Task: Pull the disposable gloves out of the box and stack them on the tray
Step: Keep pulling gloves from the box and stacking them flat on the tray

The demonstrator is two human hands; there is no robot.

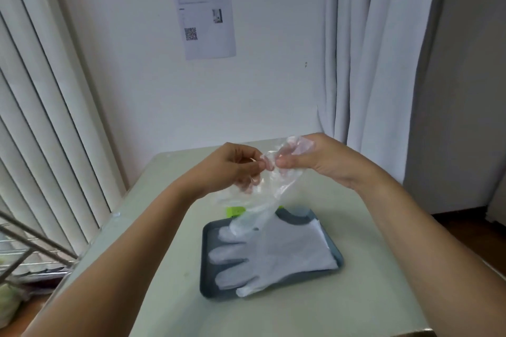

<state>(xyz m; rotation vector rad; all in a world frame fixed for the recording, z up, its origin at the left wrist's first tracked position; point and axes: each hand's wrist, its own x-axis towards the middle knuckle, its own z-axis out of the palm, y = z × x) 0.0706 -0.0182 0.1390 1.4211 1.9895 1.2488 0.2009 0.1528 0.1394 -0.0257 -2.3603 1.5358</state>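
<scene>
Item 1: held glove (264, 197). Thin, clear, crinkled plastic film. Its upper end is pinched by 2 hands raised over the table (377, 295). The left hand (235, 165) has its fingers curled on one edge of the film, and the right hand (315, 160) is closed on a bunched part of it. The 2 thumbs nearly meet. The glove's long axis runs close to vertical, and its lower end dangles over the far edge of the tray.

Item 2: tray (206, 268). Dark grey, rectangular, with rounded corners and a low rim. It lies below the hands and nearer the person, about midway between the 2 arms.

Item 3: stack of gloves (276, 254). Whitish, flat and translucent. The fingers point to the person's left and the cuffs to the right, so the stack lies crosswise to the hanging glove. Judgement: the held glove needs lowering and turning to match.

Item 4: green box (236, 211). Just beyond the tray and mostly veiled by the film; probably the glove box, though too little shows to be sure.
</scene>
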